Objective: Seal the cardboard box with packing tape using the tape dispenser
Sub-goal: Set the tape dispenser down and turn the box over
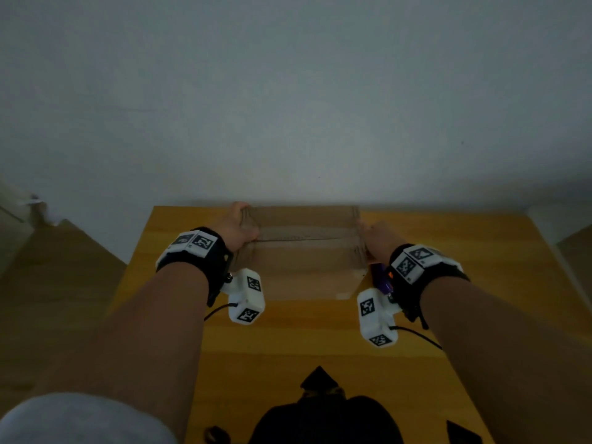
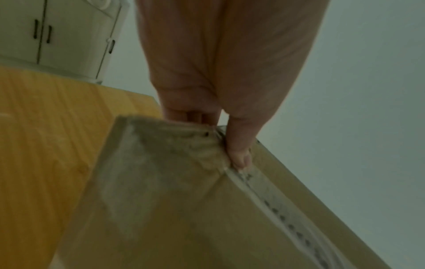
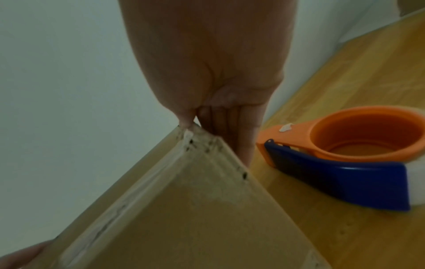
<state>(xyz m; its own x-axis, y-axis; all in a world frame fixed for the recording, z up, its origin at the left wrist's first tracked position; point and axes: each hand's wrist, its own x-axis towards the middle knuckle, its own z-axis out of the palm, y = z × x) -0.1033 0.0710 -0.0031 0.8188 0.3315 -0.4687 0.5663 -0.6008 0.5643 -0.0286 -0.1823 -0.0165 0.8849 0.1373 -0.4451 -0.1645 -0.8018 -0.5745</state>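
Both ends of the cardboard box (image 1: 304, 251) are gripped on the wooden worktop (image 1: 320, 331): left hand (image 1: 238, 227) clamped at its left end, right hand (image 1: 378, 240) at its right. Should the flaps be released carelessly (their seam looks worn), they could spring apart. Just right lies the untouched orange-and-blue tape dispenser (image 3: 345, 163).
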